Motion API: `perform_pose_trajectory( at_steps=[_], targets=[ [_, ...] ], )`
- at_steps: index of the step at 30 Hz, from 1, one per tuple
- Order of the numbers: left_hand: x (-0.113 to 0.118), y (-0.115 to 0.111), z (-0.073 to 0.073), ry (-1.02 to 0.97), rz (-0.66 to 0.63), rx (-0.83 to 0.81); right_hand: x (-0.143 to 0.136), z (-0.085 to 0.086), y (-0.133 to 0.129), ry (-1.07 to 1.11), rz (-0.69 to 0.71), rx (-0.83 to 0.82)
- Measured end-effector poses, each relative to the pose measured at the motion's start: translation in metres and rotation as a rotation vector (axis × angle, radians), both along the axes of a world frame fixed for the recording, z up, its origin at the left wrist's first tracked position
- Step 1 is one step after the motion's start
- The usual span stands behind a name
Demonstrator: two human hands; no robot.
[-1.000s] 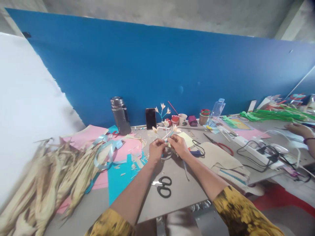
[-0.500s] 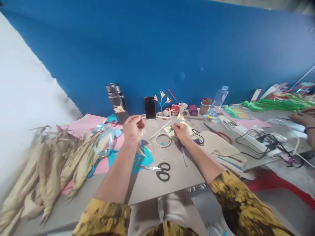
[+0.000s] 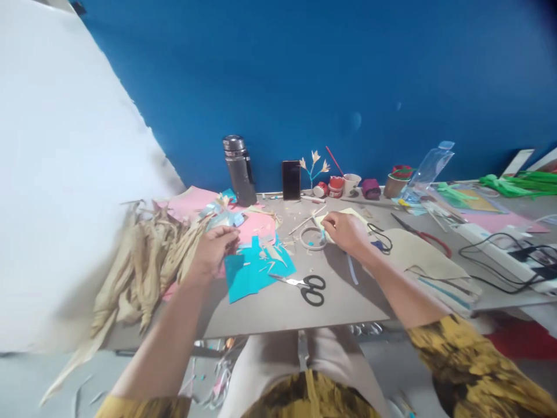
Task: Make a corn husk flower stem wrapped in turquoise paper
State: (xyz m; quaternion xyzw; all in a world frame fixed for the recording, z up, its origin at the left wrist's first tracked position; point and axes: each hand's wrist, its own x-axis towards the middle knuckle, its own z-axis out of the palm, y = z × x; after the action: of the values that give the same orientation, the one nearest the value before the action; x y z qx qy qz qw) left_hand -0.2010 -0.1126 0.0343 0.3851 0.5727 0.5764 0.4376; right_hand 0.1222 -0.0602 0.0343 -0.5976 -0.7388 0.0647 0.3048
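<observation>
My left hand (image 3: pixel 215 251) is closed, its fingertips curled together above the left edge of turquoise paper (image 3: pixel 243 276). What they hold, if anything, is hidden. Just behind it are a loop of pale blue ribbon (image 3: pixel 221 220) and a cream husk flower (image 3: pixel 224 200). My right hand (image 3: pixel 346 229) pinches a thin blue stem (image 3: pixel 322 235), mostly covered by the fingers, beside a pale ring-shaped roll (image 3: pixel 312 238). Under that hand lies yellow paper (image 3: pixel 354 216). Black-handled scissors (image 3: pixel 313 288) rest between my forearms, blades pointing left.
Dried corn husks (image 3: pixel 148 261) hang over the left edge. Along the blue wall stand a grey flask (image 3: pixel 240 174), a phone (image 3: pixel 291 180), a blue-stemmed flower sprig (image 3: pixel 311 171), a paper cup (image 3: pixel 351 184) and a tilted bottle (image 3: pixel 429 171). A power strip (image 3: pixel 496 247) with cables lies right.
My left hand has moved left and lower, toward the ribbon and husks. My right hand has turned down toward the table beside the ring-shaped roll. The view has swung left.
</observation>
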Motion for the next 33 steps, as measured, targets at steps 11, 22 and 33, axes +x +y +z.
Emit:
perform_pose_trajectory(
  at_steps=[11,22,33],
  targets=[
    [0.012,-0.03,-0.021,-0.299,-0.063,-0.112,-0.132,-0.008,-0.017,0.486,0.399,-0.751],
    [0.022,-0.032,-0.029,-0.437,-0.107,-0.086,-0.157,-0.027,-0.006,0.437,0.35,-0.644],
    [0.061,0.011,0.01,-0.172,-0.258,-0.023,-0.074,-0.002,-0.004,0.899,0.273,-0.661]
  ],
)
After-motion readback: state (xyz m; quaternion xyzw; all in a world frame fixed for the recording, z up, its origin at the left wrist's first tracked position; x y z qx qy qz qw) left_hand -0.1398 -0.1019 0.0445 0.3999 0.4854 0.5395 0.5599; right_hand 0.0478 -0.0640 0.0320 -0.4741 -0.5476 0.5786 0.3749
